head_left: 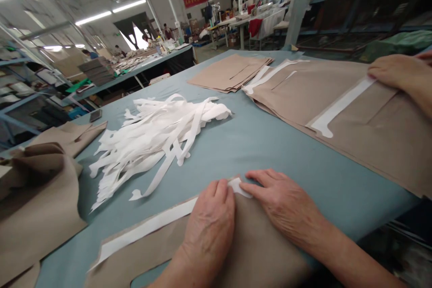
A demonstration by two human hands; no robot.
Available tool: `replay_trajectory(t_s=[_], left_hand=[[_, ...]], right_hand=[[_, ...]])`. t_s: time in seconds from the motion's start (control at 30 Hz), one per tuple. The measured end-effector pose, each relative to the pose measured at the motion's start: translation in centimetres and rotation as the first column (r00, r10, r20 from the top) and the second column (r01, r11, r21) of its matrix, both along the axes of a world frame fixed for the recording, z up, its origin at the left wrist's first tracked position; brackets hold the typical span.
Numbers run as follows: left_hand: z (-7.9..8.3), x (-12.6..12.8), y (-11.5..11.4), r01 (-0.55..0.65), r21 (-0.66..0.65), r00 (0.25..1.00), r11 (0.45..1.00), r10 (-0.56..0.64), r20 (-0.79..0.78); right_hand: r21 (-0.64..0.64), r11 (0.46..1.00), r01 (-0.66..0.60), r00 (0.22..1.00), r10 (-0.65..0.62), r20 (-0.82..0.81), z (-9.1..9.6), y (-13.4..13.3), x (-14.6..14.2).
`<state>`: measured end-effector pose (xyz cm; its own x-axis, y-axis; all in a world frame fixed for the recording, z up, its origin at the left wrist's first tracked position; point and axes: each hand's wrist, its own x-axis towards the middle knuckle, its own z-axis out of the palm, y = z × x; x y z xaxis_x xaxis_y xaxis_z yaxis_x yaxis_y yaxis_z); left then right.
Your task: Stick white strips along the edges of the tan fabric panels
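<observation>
A brown, fabric-like sheet piece (259, 243) with a cut-out lies in front of me on the blue-green table. Along its far edge runs a white strip (148, 225) with a wider, notched end. My left hand (212, 220) rests over the strip, fingers close together and laid down on it. At the strip's wide end, my right hand (286, 202) touches the edge with its fingertips, fingers apart. Neither hand appears to grasp anything. Beyond them sits a loose heap of similar white strips (151, 130).
Across the table, a co-worker's hand (398, 72) rests on large brown sheets (354, 99) bearing white strips. Another brown stack (226, 72) lies at the far edge. Folded brown pieces (37, 202) occupy the left, near a phone (96, 115). A metal post (300, 9) stands behind.
</observation>
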<state>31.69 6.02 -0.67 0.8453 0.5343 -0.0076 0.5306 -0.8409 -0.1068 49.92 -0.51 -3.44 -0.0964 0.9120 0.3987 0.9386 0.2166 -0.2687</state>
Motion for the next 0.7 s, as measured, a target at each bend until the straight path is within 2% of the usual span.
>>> replay_trajectory(t_s=[0.07, 0.13, 0.23, 0.33, 0.5, 0.7], left_hand=[[-0.6, 0.0, -0.8, 0.043, -0.014, 0.993, 0.999, -0.041, 0.113], [-0.9, -0.2, -1.5, 0.027, -0.113, 0.986, 0.993, -0.008, 0.164], [-0.9, -1.2, -2.0, -0.043, -0.268, 0.989, 0.962, 0.079, 0.124], [-0.6, -2.8, -2.2, -0.091, -0.346, 0.988, 0.934, 0.129, 0.09], [-0.6, -5.8, -2.6, -0.151, -0.347, 0.981, 0.925, 0.185, 0.066], [-0.7, -9.6, -2.7, -0.29, -0.284, 0.942, 0.914, 0.325, 0.084]], right_hand=[[0.007, 1.0, -0.016, 1.0, 0.016, 0.009, -0.1, 0.0, 0.1], [0.025, 0.999, -0.037, 0.999, 0.036, 0.022, -0.4, 0.1, 0.4], [0.054, 0.997, -0.056, 0.997, 0.053, 0.049, -0.8, 0.2, 0.7], [0.063, 0.996, -0.063, 0.995, 0.058, 0.078, -0.9, 0.4, 0.8], [0.059, 0.995, -0.079, 0.993, 0.073, 0.092, -1.1, 0.5, 1.2], [0.129, 0.982, -0.139, 0.984, 0.122, 0.128, -1.2, 0.9, 1.5]])
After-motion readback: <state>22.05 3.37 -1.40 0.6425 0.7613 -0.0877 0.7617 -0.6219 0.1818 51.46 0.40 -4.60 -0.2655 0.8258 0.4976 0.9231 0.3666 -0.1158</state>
